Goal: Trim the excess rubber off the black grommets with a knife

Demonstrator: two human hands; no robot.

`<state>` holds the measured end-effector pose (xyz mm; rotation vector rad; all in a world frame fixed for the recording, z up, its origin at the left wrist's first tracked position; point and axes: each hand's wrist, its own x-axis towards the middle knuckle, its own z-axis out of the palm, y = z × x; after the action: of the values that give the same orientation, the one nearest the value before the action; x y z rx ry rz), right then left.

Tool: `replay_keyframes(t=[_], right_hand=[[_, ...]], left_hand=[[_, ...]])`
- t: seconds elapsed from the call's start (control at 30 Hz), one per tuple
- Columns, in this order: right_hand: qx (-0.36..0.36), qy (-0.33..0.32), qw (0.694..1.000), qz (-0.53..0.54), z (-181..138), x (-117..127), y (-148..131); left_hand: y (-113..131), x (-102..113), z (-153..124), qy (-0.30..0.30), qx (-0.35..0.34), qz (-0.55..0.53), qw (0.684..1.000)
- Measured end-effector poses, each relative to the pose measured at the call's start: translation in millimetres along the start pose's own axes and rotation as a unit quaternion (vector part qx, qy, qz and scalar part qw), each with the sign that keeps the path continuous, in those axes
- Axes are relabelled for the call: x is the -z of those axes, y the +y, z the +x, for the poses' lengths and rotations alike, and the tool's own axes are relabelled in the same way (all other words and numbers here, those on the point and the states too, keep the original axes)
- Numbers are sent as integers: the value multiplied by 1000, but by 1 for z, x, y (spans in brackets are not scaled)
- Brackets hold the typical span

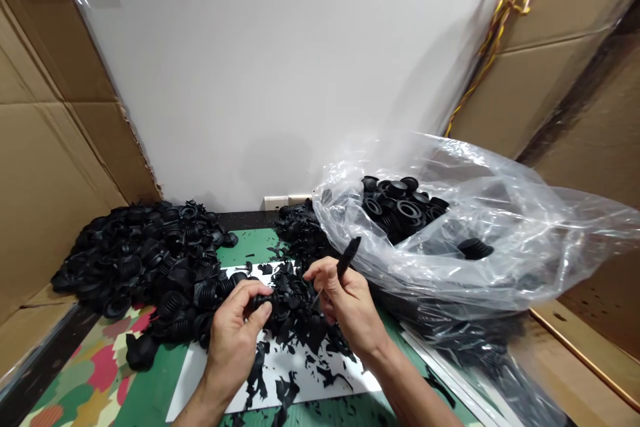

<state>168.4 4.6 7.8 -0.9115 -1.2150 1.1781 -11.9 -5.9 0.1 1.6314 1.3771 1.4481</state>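
Note:
Between thumb and fingers of my left hand (pixel 237 327) is a black ribbed rubber part (pixel 261 301), mostly covered by the fingertips. My right hand (pixel 347 307) is closed around a slim tool with a black handle (pixel 349 255); the handle's end sticks up above the knuckles. A thin tip seems to point down toward the left hand, though its kind is unclear. Below both hands, black rubber scraps (pixel 300 320) lie scattered over a white sheet (pixel 305 380). The tool and the part are apart.
A large heap of black rubber parts (pixel 145 253) stands on the left. At right, a clear plastic bag (pixel 525 240) holds finished-looking ribbed parts (pixel 400 207). Cardboard panels (pixel 45 127) and a white wall (pixel 280 67) enclose the green work surface (pixel 245 247). Yellow twisted wire (pixel 493 33) hangs upper right.

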Motion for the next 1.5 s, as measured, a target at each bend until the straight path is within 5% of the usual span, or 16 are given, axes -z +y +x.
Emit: replay_keyframes(t=[0.13,0.3,0.9,1.03,1.2,1.27,1.33,1.5], right_hand=[[-77,-8,990,116,1,-7,0],[-71,-18,984,163,-1,-13,-3],[42,11,999,22,-9,-22,5],[151,10,987,-57,-13,-25,8],[374,36,892,-251,-3,-16,14],[348,90,891,-278,5,-7,14],[256,149,926,-235,10,1,13],[85,143,985,-54,12,1,8]], left_hand=[[-2,0,-1,-4,-9,9,1000],[-2,0,-3,-13,-25,26,999],[0,-2,-6,-35,-82,79,993],[1,-4,-7,-33,-73,78,994],[6,-9,-9,-58,-50,36,996],[6,-9,-9,-50,-38,17,998],[6,-8,-8,-33,-14,0,999],[2,-6,-6,-28,42,-38,998]])
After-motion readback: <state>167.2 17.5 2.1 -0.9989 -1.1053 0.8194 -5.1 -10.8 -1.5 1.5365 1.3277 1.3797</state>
